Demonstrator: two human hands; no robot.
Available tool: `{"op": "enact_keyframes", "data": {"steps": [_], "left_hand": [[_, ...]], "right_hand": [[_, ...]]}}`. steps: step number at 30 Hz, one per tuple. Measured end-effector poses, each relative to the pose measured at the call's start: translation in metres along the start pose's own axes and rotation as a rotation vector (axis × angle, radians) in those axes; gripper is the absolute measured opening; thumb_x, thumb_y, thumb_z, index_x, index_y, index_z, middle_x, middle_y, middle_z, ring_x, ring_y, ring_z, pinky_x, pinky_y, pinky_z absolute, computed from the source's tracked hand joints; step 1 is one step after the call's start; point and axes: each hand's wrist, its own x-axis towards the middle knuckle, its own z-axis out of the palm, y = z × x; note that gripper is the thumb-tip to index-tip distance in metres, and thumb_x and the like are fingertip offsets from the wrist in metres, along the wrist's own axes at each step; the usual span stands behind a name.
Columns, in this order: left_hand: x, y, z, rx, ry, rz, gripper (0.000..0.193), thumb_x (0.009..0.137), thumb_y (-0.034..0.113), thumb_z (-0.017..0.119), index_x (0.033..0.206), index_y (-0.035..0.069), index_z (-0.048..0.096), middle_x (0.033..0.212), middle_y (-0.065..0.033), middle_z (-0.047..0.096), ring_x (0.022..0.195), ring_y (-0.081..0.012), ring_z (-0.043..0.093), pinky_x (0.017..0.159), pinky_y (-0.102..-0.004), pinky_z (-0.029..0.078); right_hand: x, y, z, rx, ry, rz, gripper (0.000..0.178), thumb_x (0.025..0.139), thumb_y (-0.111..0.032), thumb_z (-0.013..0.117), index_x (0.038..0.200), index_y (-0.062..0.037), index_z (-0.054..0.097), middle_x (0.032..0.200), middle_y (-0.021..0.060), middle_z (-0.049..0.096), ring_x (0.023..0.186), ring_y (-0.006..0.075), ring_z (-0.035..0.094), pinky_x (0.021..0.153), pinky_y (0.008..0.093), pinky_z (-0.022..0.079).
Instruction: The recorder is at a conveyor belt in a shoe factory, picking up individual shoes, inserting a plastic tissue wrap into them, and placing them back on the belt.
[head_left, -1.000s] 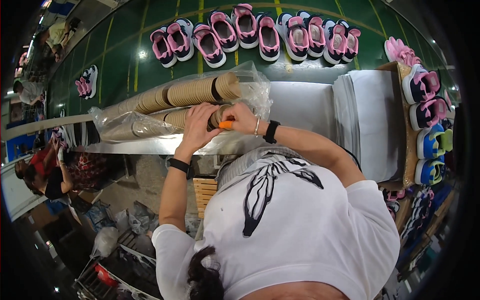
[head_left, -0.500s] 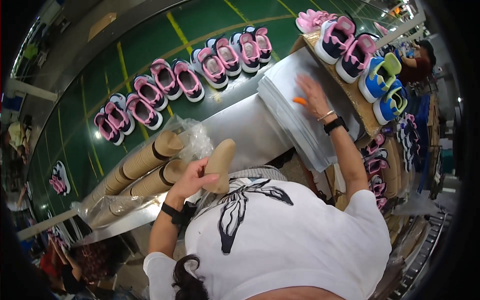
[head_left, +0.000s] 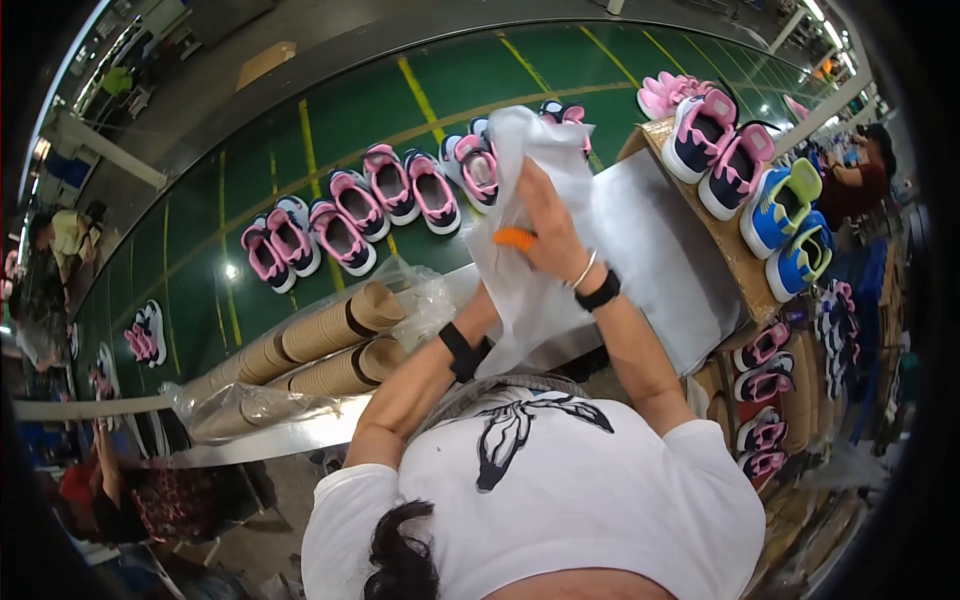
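My right hand (head_left: 556, 232), an orange cover on its thumb, holds up a thin white sheet of tissue paper (head_left: 520, 310). The sheet hangs in front of my left hand (head_left: 480, 312); only its wrist side shows, and its fingers are hidden. The brown moulded shoe insert it held earlier is out of sight. To the right, a stack of white paper sheets (head_left: 665, 290) lies on the metal surface. Left of my left forearm, nested brown shoe inserts (head_left: 325, 335) lie in rows inside a clear plastic bag (head_left: 425, 318).
Navy and pink shoes (head_left: 390, 188) stand in a row on the green table (head_left: 260, 170) beyond. On a cardboard box (head_left: 690, 215) at right are pink and navy shoes (head_left: 735, 160) and blue and green ones (head_left: 785, 215). Other people work at both sides.
My right hand has lifted a sheet off the stack and brought it left. My left hand has moved up and right, behind the sheet. The view has shifted.
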Motion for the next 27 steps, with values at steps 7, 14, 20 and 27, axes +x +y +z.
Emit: {"op": "enact_keyframes", "data": {"steps": [7, 14, 20, 27], "left_hand": [[-0.027, 0.025, -0.036, 0.658, -1.158, -0.165, 0.052, 0.08, 0.028, 0.068, 0.122, 0.002, 0.052, 0.121, -0.0132, 0.054, 0.107, -0.0296, 0.055, 0.093, -0.0361, 0.044], [0.0, 0.019, -0.028, -0.746, 0.009, -0.582, 0.047, 0.087, 0.028, 0.059, 0.126, 0.004, 0.046, 0.126, -0.0096, 0.053, 0.114, -0.0235, 0.051, 0.1, -0.0387, 0.038], [0.062, 0.002, -0.071, -0.594, 0.174, -0.266, 0.031, 0.079, 0.013, 0.068, 0.106, 0.006, 0.056, 0.107, -0.0075, 0.06, 0.095, -0.0167, 0.059, 0.078, -0.0313, 0.048], [0.046, 0.015, -0.069, 0.042, -0.155, -0.24, 0.031, 0.075, 0.0, 0.059, 0.105, 0.004, 0.057, 0.095, -0.0071, 0.063, 0.091, -0.0157, 0.06, 0.077, -0.0299, 0.046]], "right_hand": [[0.073, -0.005, -0.008, -0.453, -0.396, -0.143, 0.067, 0.06, -0.015, 0.085, 0.112, 0.0003, 0.045, 0.104, 0.0171, 0.051, 0.099, 0.031, 0.053, 0.083, 0.0378, 0.044], [0.03, -0.033, 0.05, 0.051, 0.375, 0.118, 0.078, 0.061, -0.018, 0.087, 0.12, 0.0009, 0.039, 0.107, 0.0128, 0.055, 0.097, 0.0258, 0.058, 0.081, 0.0358, 0.048], [0.038, -0.035, 0.042, 0.053, 0.365, 0.14, 0.094, 0.062, -0.02, 0.087, 0.131, 0.0052, 0.028, 0.112, 0.0163, 0.056, 0.107, 0.0236, 0.054, 0.089, 0.0362, 0.046], [0.045, 0.01, 0.05, -0.227, 0.062, 0.123, 0.027, 0.063, -0.003, 0.07, 0.085, -0.0002, 0.054, 0.077, 0.0123, 0.055, 0.068, 0.0213, 0.055, 0.062, 0.0299, 0.045]]}}
